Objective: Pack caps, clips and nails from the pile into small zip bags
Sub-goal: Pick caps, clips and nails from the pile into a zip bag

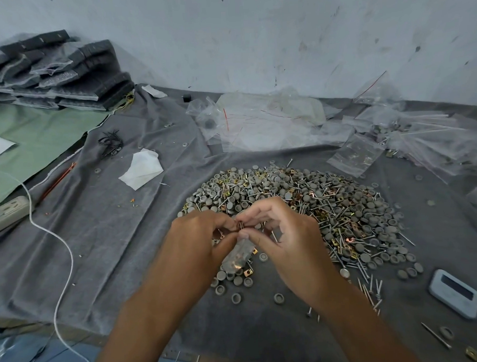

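A broad pile [325, 201] of grey round caps, brass clips and steel nails lies on the grey cloth [103, 241]. Just in front of it, my left hand [199, 237] and my right hand [280, 228] meet over a small clear zip bag [239, 256]. Both pinch the bag's top edge, with small coppery clips [240, 225] held between the fingertips at its mouth. The bag hangs down between my hands and holds a few coppery pieces. Loose caps [236, 280] lie under it.
Empty zip bags [262, 122] are heaped at the back, more filled ones [432, 142] at the right. A white timer [454, 293] sits at the right front. White tissue [142, 168], black ties [110, 142], a power strip [8, 214] with white cord and stacked dark packs [60, 71] lie left.
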